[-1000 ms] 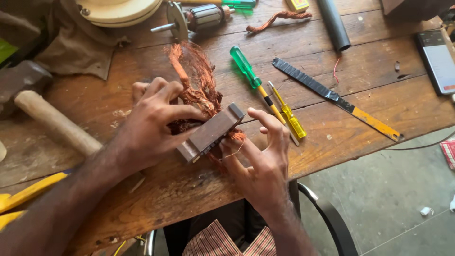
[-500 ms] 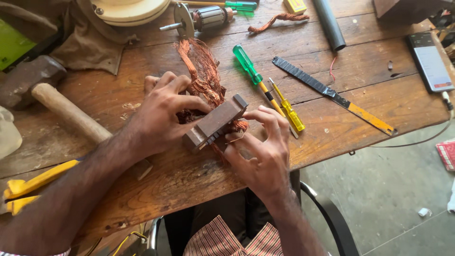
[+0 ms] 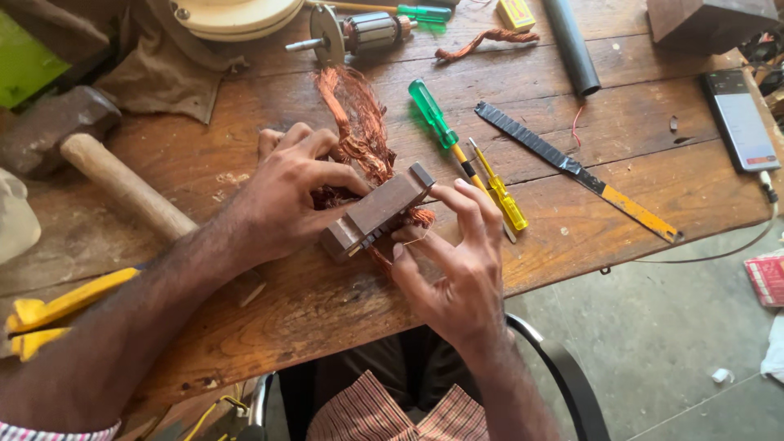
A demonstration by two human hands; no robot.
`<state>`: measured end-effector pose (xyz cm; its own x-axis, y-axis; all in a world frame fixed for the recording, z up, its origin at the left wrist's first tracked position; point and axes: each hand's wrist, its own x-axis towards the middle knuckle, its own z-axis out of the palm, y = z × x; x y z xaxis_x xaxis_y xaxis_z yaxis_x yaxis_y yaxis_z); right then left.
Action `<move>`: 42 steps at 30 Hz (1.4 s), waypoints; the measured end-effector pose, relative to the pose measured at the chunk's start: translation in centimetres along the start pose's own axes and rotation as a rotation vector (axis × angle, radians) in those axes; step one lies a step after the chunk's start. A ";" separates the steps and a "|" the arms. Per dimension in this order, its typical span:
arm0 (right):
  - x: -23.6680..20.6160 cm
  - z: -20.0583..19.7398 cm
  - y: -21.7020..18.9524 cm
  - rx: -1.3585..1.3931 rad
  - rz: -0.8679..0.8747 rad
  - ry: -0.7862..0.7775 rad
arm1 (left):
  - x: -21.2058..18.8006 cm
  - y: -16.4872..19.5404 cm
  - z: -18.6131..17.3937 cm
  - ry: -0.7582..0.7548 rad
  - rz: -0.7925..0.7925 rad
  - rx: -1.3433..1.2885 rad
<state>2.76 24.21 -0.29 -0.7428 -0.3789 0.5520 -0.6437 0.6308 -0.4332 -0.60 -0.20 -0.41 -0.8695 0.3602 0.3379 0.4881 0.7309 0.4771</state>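
A brown rectangular metal core block [image 3: 377, 211] lies on the wooden workbench [image 3: 572, 220] with a bundle of copper wire [image 3: 357, 131] running out from under it toward the far side. My left hand [image 3: 287, 194] grips the block's left side and the wire beside it. My right hand [image 3: 459, 253] presses fingers against the block's near right end, with the thumb by thin wire strands under it.
A green-handled screwdriver [image 3: 437, 122] and a yellow one [image 3: 500, 189] lie right of the block, then a metal ruler [image 3: 576, 167]. A hammer [image 3: 90, 155] lies left, a motor armature [image 3: 359, 33] and grey tube [image 3: 572, 45] at the back, a phone [image 3: 739, 118] far right.
Both hands stay on the block; the view has shifted slightly, and my right fingers have slid along the block's near end.
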 end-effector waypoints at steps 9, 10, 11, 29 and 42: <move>0.3 -0.6 0.4 0.110 0.012 -0.026 | -0.2 0.1 0.0 0.094 0.097 0.021; 0.3 -1.0 0.4 0.118 0.009 -0.009 | -0.1 0.3 -0.2 0.110 0.112 0.013; 0.3 -1.1 0.6 0.114 0.016 0.017 | 0.1 0.3 -0.1 0.101 0.084 -0.004; -0.2 -1.2 0.7 0.144 0.086 0.147 | 0.7 -1.3 -3.7 -0.441 -0.040 -0.316; -0.3 -1.3 1.0 0.063 -0.131 -0.055 | 0.9 0.4 -4.9 -0.513 -0.082 -0.312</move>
<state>2.59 25.82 0.02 -0.6599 -0.4926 0.5673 -0.7445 0.5307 -0.4051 -0.79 -2.42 4.01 -0.7924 0.6004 -0.1074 0.3496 0.5914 0.7267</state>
